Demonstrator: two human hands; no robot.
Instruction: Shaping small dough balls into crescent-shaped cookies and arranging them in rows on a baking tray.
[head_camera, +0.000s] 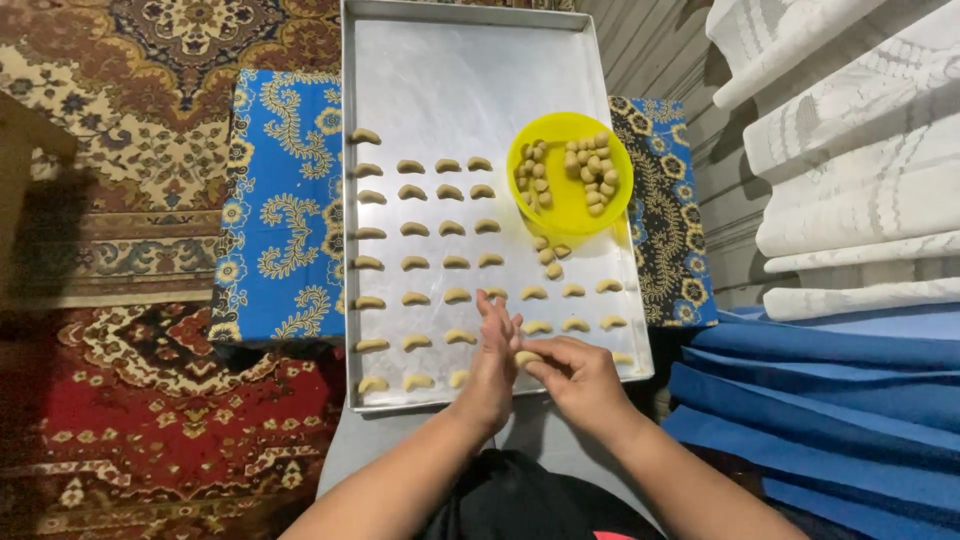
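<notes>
A large metal baking tray lies in front of me, lined with rows of several crescent-shaped dough pieces. My left hand and my right hand meet over the tray's near edge. Together their fingertips pinch one pale dough piece. A yellow round lid on the tray's right side holds several small dough lumps. A few more lumps lie just below the lid.
The tray rests on a blue patterned cloth over a red and brown carpet. Folded white lace fabric and stacked blue cloth lie to the right.
</notes>
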